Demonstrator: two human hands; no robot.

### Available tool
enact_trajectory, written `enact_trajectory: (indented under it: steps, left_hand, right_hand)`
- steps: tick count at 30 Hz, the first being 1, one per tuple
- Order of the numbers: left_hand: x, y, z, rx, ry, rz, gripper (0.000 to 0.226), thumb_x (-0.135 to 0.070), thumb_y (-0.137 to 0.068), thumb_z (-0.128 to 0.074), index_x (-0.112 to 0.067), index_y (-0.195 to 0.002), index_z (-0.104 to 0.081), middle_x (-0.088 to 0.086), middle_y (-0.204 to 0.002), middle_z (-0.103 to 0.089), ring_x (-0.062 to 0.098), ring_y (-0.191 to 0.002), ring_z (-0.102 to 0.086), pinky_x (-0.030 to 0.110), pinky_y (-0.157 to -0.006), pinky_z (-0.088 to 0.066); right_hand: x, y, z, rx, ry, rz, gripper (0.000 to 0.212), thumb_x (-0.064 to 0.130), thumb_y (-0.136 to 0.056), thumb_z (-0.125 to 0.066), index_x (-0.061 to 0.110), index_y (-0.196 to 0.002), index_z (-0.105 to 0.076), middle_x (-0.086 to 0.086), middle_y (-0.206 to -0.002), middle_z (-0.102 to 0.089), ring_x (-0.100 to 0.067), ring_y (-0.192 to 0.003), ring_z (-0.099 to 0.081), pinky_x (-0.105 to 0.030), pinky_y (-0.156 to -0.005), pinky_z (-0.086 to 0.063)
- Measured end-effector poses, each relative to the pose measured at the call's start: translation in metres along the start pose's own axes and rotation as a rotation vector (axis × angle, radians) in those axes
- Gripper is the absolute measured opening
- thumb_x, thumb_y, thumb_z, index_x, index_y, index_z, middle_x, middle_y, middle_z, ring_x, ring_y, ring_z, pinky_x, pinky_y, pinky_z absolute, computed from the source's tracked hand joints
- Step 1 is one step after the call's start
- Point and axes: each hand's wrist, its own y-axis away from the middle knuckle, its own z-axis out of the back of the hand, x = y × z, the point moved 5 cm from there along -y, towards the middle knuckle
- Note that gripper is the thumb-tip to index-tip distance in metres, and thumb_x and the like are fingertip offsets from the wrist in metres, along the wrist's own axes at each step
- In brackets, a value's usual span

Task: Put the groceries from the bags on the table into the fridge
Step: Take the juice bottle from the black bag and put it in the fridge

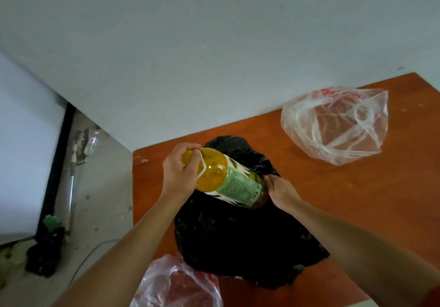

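Note:
A large yellow oil bottle with a green and white label lies tilted above a black plastic bag on the orange-brown table. My left hand grips the bottle's neck and white handle at its upper left end. At the bottle's lower right end, my right hand pinches the black bag's edge. The bottle's base sits partly inside the bag's opening.
A clear plastic bag with red print lies at the table's far right. Another clear bag with red print sits at the near edge. A white wall runs behind the table. Left of the table is grey floor with clutter.

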Motion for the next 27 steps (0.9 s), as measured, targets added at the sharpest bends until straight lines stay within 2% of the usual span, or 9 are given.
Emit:
enact_trajectory:
  steps: [3,6,8,9,11,13,16,18,27]
  left_hand:
    - [0.0,0.0,-0.001,0.007,-0.012,0.004,0.016,-0.014,-0.092,-0.054,-0.016,-0.099,-0.068,-0.01,-0.096,-0.065,0.001,-0.091,-0.058,0.015,-0.073,-0.043]
    - [0.005,-0.002,0.0,-0.033,0.005,0.062,0.018,-0.012,-0.092,-0.053,-0.017,-0.098,-0.068,-0.012,-0.093,-0.064,0.0,-0.088,-0.057,0.018,-0.073,-0.044]
    - [0.011,-0.004,0.001,-0.076,0.04,0.122,0.019,-0.012,-0.091,-0.051,-0.017,-0.097,-0.069,-0.012,-0.087,-0.064,0.002,-0.078,-0.055,0.021,-0.069,-0.045]
    - [0.014,-0.004,0.002,-0.098,0.052,0.148,0.02,-0.012,-0.092,-0.051,-0.018,-0.095,-0.07,-0.011,-0.082,-0.063,0.002,-0.071,-0.052,0.022,-0.065,-0.043]
    - [0.018,-0.005,0.003,-0.135,0.051,0.189,0.021,-0.012,-0.092,-0.05,-0.017,-0.094,-0.07,-0.011,-0.078,-0.062,0.001,-0.064,-0.048,0.02,-0.06,-0.041]
    - [0.023,-0.006,0.004,-0.153,0.05,0.217,0.022,-0.012,-0.091,-0.049,-0.016,-0.095,-0.07,-0.009,-0.085,-0.065,0.001,-0.071,-0.053,0.022,-0.063,-0.043]
    - [0.031,-0.005,0.005,-0.177,0.053,0.25,0.021,-0.013,-0.091,-0.05,-0.016,-0.095,-0.071,-0.008,-0.096,-0.066,0.005,-0.092,-0.057,0.023,-0.074,-0.042]
    - [0.034,-0.002,0.005,-0.195,0.033,0.272,0.021,-0.014,-0.091,-0.05,-0.017,-0.096,-0.071,-0.009,-0.098,-0.066,0.002,-0.091,-0.055,0.022,-0.073,-0.042]
    - [0.055,0.014,0.01,-0.216,-0.049,0.343,0.021,-0.03,-0.095,-0.047,-0.019,-0.092,-0.065,-0.007,-0.085,-0.061,0.004,-0.077,-0.053,0.024,-0.063,-0.041]
  right_hand:
    - [-0.024,0.004,-0.013,0.039,0.359,0.097,0.039,0.024,-0.105,-0.032,0.016,-0.14,-0.046,-0.001,-0.15,-0.038,-0.022,-0.139,-0.03,-0.037,-0.102,-0.041]
    - [-0.032,0.004,-0.025,0.184,0.552,0.109,0.056,0.013,-0.099,-0.039,0.019,-0.152,-0.025,0.006,-0.161,-0.009,-0.021,-0.148,-0.007,-0.042,-0.102,-0.044]
    - [-0.025,0.004,-0.016,0.299,0.325,-0.021,0.033,0.017,-0.097,-0.041,0.012,-0.128,-0.052,-0.001,-0.14,-0.044,-0.027,-0.134,-0.039,-0.038,-0.086,-0.047]
    - [-0.019,0.004,-0.006,0.333,0.075,-0.131,0.018,0.02,-0.097,-0.042,0.01,-0.103,-0.056,-0.006,-0.112,-0.055,-0.029,-0.106,-0.058,-0.035,-0.071,-0.043]
    - [-0.01,0.01,0.013,0.381,-0.284,-0.336,0.012,0.027,-0.097,-0.044,0.015,-0.099,-0.046,-0.007,-0.095,-0.048,-0.021,-0.07,-0.055,-0.03,-0.056,-0.035]
    - [-0.006,0.009,0.027,0.337,-0.286,-0.338,0.017,0.031,-0.099,-0.042,0.015,-0.105,-0.041,-0.006,-0.09,-0.047,-0.018,-0.063,-0.048,-0.031,-0.057,-0.034]
    - [0.0,-0.001,0.042,-0.116,-0.034,-0.133,0.036,0.031,-0.097,-0.041,0.014,-0.065,-0.043,-0.002,-0.062,-0.043,-0.023,-0.055,-0.046,-0.032,-0.056,-0.033]
    - [0.011,-0.006,0.041,-0.255,-0.012,-0.039,0.036,0.036,-0.099,-0.039,0.015,-0.072,-0.052,-0.002,-0.068,-0.054,-0.026,-0.067,-0.055,-0.033,-0.057,-0.037]
    - [0.034,-0.016,-0.008,-0.084,-0.246,-0.129,0.056,0.057,-0.1,-0.023,0.022,-0.132,-0.053,-0.005,-0.118,-0.062,-0.03,-0.11,-0.057,-0.035,-0.079,-0.039]
